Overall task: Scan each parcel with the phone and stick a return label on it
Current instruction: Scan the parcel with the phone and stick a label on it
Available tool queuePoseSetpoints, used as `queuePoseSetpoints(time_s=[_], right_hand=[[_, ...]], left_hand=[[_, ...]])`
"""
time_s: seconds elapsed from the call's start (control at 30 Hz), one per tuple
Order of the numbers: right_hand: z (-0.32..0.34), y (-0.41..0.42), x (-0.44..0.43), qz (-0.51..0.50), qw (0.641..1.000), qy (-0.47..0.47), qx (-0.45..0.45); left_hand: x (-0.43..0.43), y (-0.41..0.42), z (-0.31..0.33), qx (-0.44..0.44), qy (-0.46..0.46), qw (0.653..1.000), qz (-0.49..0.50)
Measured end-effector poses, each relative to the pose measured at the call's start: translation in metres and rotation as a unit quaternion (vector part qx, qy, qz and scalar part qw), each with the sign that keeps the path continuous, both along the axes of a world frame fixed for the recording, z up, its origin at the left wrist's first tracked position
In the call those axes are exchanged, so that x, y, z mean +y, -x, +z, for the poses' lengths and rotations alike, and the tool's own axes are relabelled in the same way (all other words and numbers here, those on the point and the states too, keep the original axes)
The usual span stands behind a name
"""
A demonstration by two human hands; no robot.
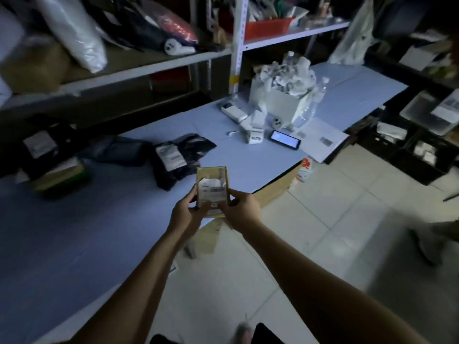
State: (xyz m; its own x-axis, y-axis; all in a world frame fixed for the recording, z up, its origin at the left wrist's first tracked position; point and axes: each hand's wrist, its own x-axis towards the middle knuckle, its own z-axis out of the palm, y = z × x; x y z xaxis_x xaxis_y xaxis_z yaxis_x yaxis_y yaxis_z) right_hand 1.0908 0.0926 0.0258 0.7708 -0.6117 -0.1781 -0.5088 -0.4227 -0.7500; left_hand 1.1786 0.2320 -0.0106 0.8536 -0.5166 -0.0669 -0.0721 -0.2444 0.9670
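Observation:
A small brown cardboard parcel (211, 184) with a white printed label on its top face is held just above the near edge of the pale blue table (99, 232). My left hand (188, 211) grips its left side and my right hand (239, 209) grips its right side. The phone (285, 139) lies screen-up and lit on the table, well beyond the parcel to the right. A small white label printer (253, 135) stands just left of the phone. A black bag parcel (177, 157) with a white label lies behind my hands.
A white box (278, 103) stuffed with crumpled label backing stands at the back, with clear bottles beside it. More dark parcels (49, 155) lie at the table's left. Shelving (238, 45) rises behind. Black crates (409, 150) sit on the tiled floor to the right.

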Motion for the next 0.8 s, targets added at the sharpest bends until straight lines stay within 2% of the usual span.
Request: queuePoseSetpoints(time_s=[0.17, 0.33, 0.6, 0.8], right_hand=[[-0.007, 0.011, -0.095, 0.015, 0.999, 0.003, 0.043], [-0.027, -0.035, -0.161, 0.025, 0.998, -0.014, 0.054], [-0.064, -0.129, -0.233, 0.027, 0.995, -0.015, 0.097], [-0.086, -0.167, -0.269, 0.103, 0.985, 0.013, 0.14]], left_hand=[[-0.089, 0.014, -0.029, 0.041, 0.005, 0.999, 0.004], [-0.15, -0.018, -0.04, 0.039, -0.008, 0.999, 0.035], [-0.234, -0.095, -0.077, 0.079, -0.078, 0.991, 0.076], [-0.275, -0.129, -0.092, 0.082, -0.119, 0.982, 0.119]])
